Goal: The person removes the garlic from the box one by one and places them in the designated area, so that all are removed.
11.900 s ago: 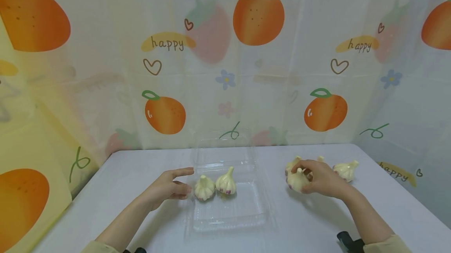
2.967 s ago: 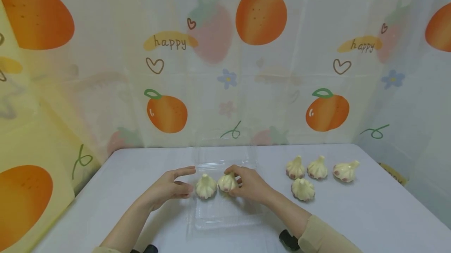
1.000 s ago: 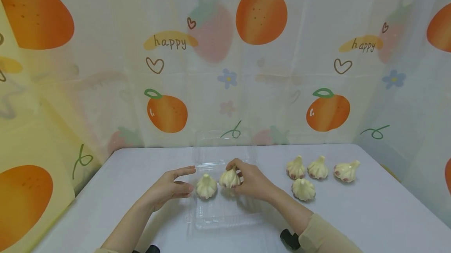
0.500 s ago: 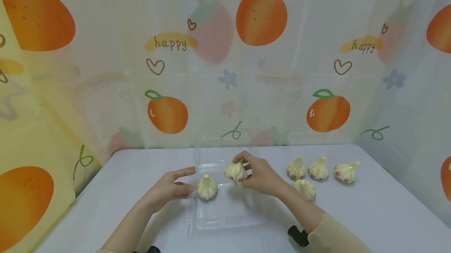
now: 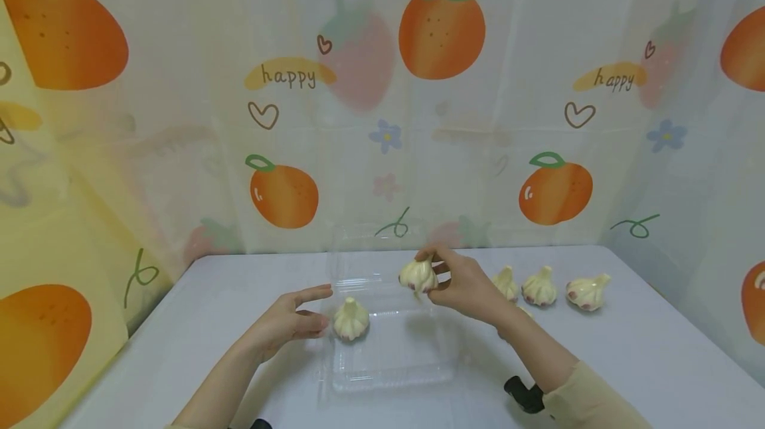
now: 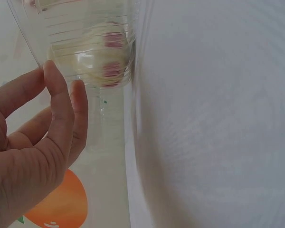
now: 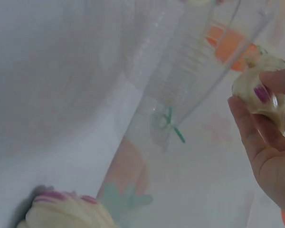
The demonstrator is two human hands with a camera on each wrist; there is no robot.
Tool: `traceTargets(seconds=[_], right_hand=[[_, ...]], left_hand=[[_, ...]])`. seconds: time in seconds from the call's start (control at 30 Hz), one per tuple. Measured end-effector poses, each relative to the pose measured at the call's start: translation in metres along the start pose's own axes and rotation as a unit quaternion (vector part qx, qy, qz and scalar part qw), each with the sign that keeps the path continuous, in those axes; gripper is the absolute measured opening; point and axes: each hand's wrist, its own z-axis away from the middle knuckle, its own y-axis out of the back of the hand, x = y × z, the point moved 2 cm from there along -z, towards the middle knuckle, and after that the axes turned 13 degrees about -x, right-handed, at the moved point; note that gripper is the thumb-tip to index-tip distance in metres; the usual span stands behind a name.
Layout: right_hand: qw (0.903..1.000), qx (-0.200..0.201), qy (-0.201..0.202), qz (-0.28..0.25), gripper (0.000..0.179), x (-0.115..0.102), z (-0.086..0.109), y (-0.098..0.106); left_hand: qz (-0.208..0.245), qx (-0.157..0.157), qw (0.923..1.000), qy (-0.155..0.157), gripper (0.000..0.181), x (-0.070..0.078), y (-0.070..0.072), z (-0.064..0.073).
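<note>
In the head view my right hand [image 5: 469,286] holds a garlic bulb [image 5: 417,276] above the right side of a clear plastic box [image 5: 391,376]. In the right wrist view, thumb and fingers pinch that garlic bulb [image 7: 256,92], which has a purple patch. My left hand [image 5: 289,323] stays at the box's left edge. The left wrist view shows its fingertips pinching the box's rim [image 6: 31,52]. Another garlic bulb [image 5: 351,319] sits upright inside the box, near the left hand; through the wall, this bulb [image 6: 92,59] shows purple marks.
Several more garlic bulbs [image 5: 540,286] are on the white table [image 5: 239,276] at the right, one mostly hidden behind my right forearm. The box's clear lid [image 5: 379,253] stands raised at the back. A fruit-print curtain [image 5: 358,170] hangs behind the table.
The right hand has lifted the second garlic bulb out of its spot in the box and carried it up and to the right. The left hand has stayed put.
</note>
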Motion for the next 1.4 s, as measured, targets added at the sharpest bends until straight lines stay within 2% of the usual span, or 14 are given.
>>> traceTargets(seconds=[0.5, 1.27, 1.4], right_hand=[[0.9995, 0.029, -0.012, 0.006, 0.052, 0.011, 0.023, 0.031], [0.9939, 0.081, -0.041, 0.062, 0.053, 0.038, 0.073, 0.069], [0.9918, 0.088, -0.056, 0.073, 0.053, 0.042, 0.082, 0.076]], left_hand=[[0.002, 0.001, 1.0, 0.002, 0.068, 0.0, -0.001, -0.001], [-0.003, 0.0, 1.0, 0.0, 0.068, -0.002, 0.0, -0.002], [-0.004, 0.002, 1.0, 0.001, 0.068, -0.003, 0.0, -0.003]])
